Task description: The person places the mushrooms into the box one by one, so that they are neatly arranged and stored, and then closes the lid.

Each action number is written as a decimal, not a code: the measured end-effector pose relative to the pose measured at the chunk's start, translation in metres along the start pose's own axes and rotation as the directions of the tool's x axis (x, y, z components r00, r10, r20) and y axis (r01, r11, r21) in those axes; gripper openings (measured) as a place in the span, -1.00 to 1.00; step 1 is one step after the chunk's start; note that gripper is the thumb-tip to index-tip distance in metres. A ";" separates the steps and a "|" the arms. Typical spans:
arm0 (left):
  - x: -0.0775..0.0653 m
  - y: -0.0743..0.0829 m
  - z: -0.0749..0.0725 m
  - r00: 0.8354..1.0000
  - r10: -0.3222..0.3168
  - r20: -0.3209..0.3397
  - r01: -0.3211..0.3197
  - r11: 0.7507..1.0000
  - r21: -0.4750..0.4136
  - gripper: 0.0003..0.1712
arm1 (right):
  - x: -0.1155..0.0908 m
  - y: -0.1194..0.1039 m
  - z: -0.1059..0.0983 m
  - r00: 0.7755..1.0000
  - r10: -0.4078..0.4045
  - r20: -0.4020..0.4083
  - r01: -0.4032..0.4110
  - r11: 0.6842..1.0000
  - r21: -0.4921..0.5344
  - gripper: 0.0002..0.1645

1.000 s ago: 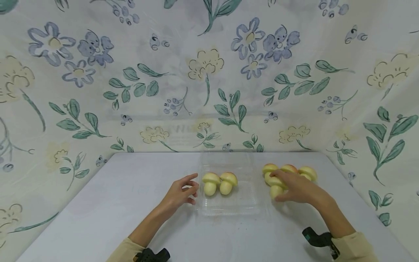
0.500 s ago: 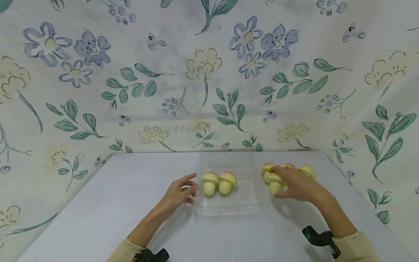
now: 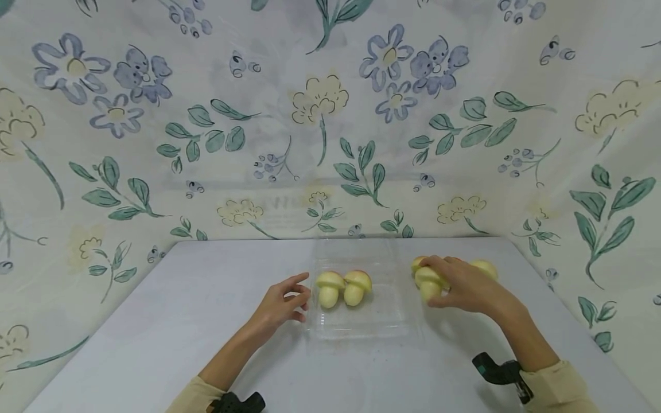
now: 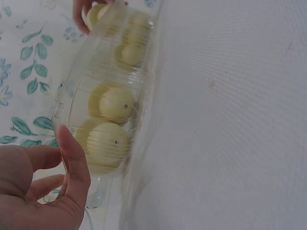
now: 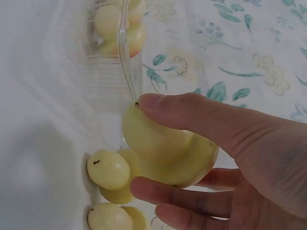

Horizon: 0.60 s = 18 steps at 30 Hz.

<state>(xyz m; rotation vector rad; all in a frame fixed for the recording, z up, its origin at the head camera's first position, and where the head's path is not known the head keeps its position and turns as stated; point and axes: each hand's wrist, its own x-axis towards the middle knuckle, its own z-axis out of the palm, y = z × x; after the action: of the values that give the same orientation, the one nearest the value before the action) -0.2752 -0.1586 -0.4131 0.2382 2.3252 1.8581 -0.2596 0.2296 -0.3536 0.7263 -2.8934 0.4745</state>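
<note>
My right hand (image 3: 467, 287) grips a yellow-green toy mushroom (image 5: 148, 134), thumb on its rounded stem and fingers around the cap. Other toy mushrooms (image 5: 108, 168) lie right beside and behind it, partly hidden by the hand in the head view. A clear plastic container (image 3: 356, 331) stands mid-table with two toy mushrooms, a left one (image 3: 329, 289) and a right one (image 3: 356, 288), side by side in its left part. At the container's left wall is my left hand (image 3: 281, 304), its fingers loosely bent; in the left wrist view its fingertips are right at the rim.
The container's clear raised lid (image 3: 356, 252) is at its back. White table surface (image 3: 155, 338) extends to the left and in front. A flowered cloth (image 3: 268, 143) hangs behind the table and along its sides.
My right hand has moved slightly left with the toy mushroom in its grip, drawing it away from the others. My left hand has stayed at the container's left wall.
</note>
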 end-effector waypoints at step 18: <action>0.000 -0.001 -0.001 1.000 0.012 0.003 -0.012 1.000 0.009 -0.36 | 0.019 -0.017 0.003 0.999 0.030 0.027 -0.030 0.999 0.011 -0.21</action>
<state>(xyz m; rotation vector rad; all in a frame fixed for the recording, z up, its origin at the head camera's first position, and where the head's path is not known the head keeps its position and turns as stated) -0.2754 -0.1594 -0.4143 0.2562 2.3355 1.8513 -0.2676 0.2060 -0.3478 0.6974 -2.9327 0.4881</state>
